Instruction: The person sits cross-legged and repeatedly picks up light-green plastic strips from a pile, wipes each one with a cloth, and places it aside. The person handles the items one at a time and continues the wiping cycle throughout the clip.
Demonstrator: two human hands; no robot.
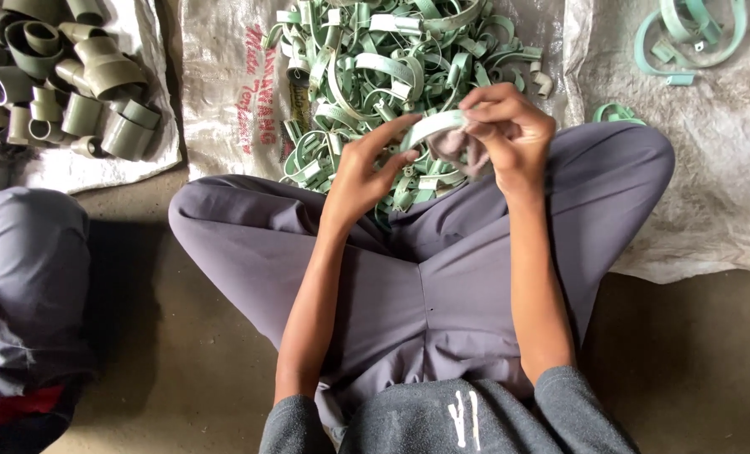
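Both hands (442,151) raised, fingers curled

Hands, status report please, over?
Left hand and right hand both pinching one pale green clamp strip. Cloth scrap in right. Clamp pile beyond.

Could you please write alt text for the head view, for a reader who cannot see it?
Seated cross-legged on the floor, a person holds a pale green plastic strip between the left hand and the right hand, which also holds a small cloth. A pile of green clips lies ahead on a sack; grey pipe fittings lie left.
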